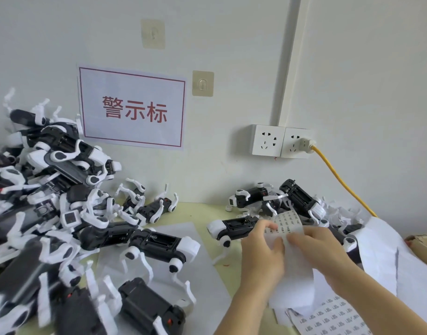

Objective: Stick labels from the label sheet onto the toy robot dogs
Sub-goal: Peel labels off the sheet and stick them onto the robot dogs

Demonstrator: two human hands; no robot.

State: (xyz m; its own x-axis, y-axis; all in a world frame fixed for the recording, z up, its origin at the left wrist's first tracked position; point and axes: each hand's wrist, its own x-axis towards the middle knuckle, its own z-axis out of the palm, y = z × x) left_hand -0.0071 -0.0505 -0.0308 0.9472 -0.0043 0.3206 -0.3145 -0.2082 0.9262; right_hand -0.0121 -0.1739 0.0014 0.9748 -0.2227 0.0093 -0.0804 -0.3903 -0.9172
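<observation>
A long white label sheet (288, 222) printed with rows of small dark labels curls up between my hands. My left hand (262, 252) grips its left edge, thumb against the paper. My right hand (321, 252) pinches the sheet near its middle. Just behind my left hand a black-and-white toy robot dog (231, 228) lies belly up on the table. Another dog (164, 245) lies on its back to the left. The sheet's lower end (333, 317) trails across the table.
A big heap of toy dogs (38, 189) fills the left side up to the wall. A smaller group of dogs (280, 199) lies at the back right beside loose white paper (386, 250). A yellow cable (340, 182) runs from the wall socket (297, 143). The table (200, 213) is pale green.
</observation>
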